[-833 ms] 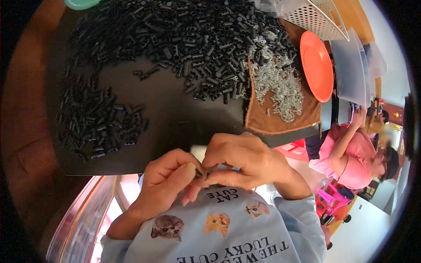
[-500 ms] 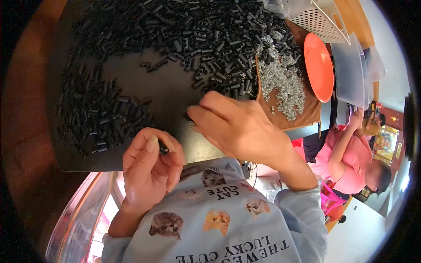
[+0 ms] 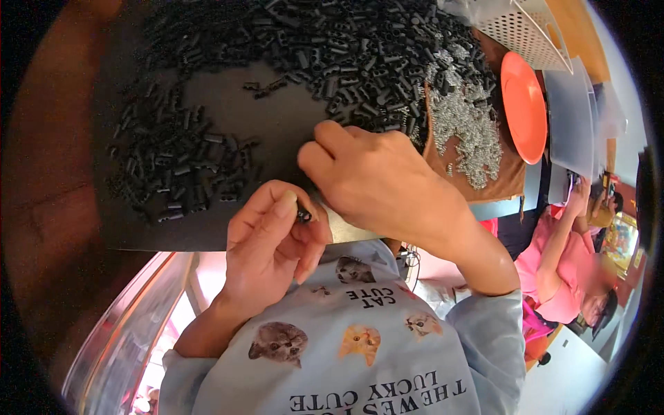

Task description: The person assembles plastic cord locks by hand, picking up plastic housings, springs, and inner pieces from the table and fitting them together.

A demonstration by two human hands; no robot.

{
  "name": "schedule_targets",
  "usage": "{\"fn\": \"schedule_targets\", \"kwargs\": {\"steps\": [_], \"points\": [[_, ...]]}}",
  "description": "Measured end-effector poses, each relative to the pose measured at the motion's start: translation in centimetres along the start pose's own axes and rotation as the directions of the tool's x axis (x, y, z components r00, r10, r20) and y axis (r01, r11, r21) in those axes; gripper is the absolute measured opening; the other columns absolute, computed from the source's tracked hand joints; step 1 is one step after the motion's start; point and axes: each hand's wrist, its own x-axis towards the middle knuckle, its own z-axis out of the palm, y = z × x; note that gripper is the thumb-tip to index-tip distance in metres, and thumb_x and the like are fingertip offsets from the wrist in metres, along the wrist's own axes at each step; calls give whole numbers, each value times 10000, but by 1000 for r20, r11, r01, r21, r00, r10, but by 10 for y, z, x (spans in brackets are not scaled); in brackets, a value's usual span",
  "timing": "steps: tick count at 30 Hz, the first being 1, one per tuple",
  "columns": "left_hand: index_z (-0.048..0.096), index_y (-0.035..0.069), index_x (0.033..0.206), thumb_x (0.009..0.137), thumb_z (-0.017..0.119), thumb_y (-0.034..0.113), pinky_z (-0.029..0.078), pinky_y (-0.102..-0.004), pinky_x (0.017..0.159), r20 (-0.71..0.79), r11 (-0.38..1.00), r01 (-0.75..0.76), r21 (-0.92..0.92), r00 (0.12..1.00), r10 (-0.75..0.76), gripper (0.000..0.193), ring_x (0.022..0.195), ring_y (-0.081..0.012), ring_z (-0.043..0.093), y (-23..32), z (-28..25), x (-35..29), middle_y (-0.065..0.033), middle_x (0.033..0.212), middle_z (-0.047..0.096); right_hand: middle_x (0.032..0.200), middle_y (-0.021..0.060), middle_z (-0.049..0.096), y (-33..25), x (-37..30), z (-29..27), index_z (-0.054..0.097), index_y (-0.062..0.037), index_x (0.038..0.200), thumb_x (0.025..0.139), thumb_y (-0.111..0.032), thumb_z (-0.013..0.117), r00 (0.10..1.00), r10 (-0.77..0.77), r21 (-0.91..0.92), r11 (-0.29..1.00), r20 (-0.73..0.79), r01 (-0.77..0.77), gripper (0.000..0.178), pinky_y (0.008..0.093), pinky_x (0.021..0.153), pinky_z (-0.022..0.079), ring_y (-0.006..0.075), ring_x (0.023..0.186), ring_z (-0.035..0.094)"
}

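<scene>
Black parts (image 3: 366, 76) strew the table (image 3: 277, 131) near a co-worker (image 3: 551, 273).

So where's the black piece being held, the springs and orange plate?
Held black piece (image 3: 303, 216), head view: its showing part.
Springs (image 3: 469, 130), head view: middle of the pile.
Orange plate (image 3: 523, 107), head view: its middle.

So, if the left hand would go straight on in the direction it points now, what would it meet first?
Most likely the right hand, which is just beyond the left hand and the small black piece it holds. Depth is unclear, so it might pass underneath.
</scene>
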Motion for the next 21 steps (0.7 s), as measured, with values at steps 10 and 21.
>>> {"fn": "schedule_targets", "kwargs": {"steps": [10,21], "points": [[491,14,975,1060,342,241,344,-214,420,1,1000,-19,13,1000,19,284,497,-104,446,-3,10,11,-128,809,589,828,49,577,11,-46,-7,614,-5,910,781,102,648,938,326,829,552,-116,-90,172,223,507,364,102,635,522],[526,32,1042,1041,437,263,337,-208,416,54,998,47,35,997,-49,248,510,-92,470,-18,23,28,-100,846,622,935,127,606,-5,-74,0,593,37,918,767,151,650,852,509,973,230,-126,6,197,206,574,418,108,718,546]]}}
